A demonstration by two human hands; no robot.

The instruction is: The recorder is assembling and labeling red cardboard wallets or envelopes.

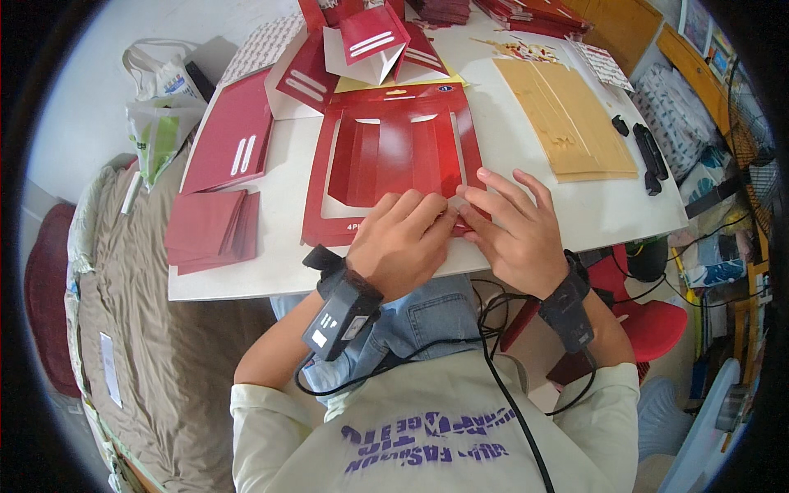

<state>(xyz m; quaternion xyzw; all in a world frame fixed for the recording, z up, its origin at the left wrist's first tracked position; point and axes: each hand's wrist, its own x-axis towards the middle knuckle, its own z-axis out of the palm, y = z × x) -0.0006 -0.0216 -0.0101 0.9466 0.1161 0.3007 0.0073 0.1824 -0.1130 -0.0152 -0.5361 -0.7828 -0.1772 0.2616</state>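
The step in hand looks like working the near right part of the lower border of a glossy red cardboard frame with a large cut-out window [323, 181]. It lies flat near the front edge of a white tabletop [288, 267], with a creased, shiny red cardboard panel [394, 160] showing inside its window. The next move seems to call for light, even fingertip pressure along that border, with the 2 hands close together and the card held from sliding.

The left hand [396, 245] is palm down, its fingers curled and bunched with hardly a gap between them, tips resting at the lower border. The right hand [519, 245] is more open: the thumb and forefinger stand narrow, tips just beside the left fingertips, while the other fingers fan out above the frame's right edge. Whether either hand pinches the card, I cannot tell, as the fingers hide the contact.

Left of the frame lie smooth dark red cardboard folders [226, 135] and small, plain red rectangular sheets [209, 230]; well to the right, flat tan cardboard sheets [575, 123].
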